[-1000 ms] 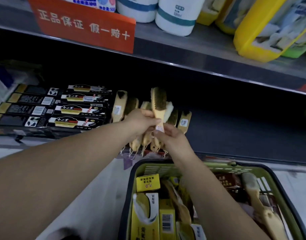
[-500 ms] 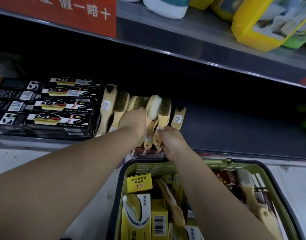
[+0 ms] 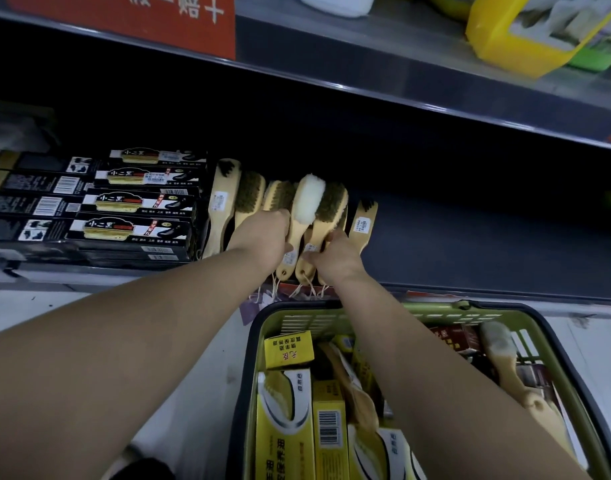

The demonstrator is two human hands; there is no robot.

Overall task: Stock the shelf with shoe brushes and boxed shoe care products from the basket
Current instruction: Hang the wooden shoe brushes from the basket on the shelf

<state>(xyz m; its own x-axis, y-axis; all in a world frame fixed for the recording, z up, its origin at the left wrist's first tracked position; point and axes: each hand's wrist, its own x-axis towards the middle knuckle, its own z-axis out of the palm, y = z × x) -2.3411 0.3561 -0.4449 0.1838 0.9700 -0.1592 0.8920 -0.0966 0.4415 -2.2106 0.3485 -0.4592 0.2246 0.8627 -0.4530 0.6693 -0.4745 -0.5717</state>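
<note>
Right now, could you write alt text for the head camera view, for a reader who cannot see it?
A left hand and a right hand grip the handles of wooden shoe brushes lined up on a dark shelf, beside stacked black boxes. Below, a green basket holds yellow boxes and another brush.

This is a shop, seen along one retail aisle. Tiered metal shelving crosses the view. The upper shelf (image 3: 383, 53) carries a red printed sign (image 3: 141, 19) with white Chinese characters at its edge. On the lower shelf (image 3: 470, 237), identical black boxes (image 3: 137, 230) lie in neat rows with barcodes showing. Beside them stand wooden shoe brushes (image 3: 224, 202) bearing small price stickers. A green plastic shopping basket (image 3: 307, 322) (dark-rimmed) holds barcoded yellow boxes (image 3: 328, 431).
</note>
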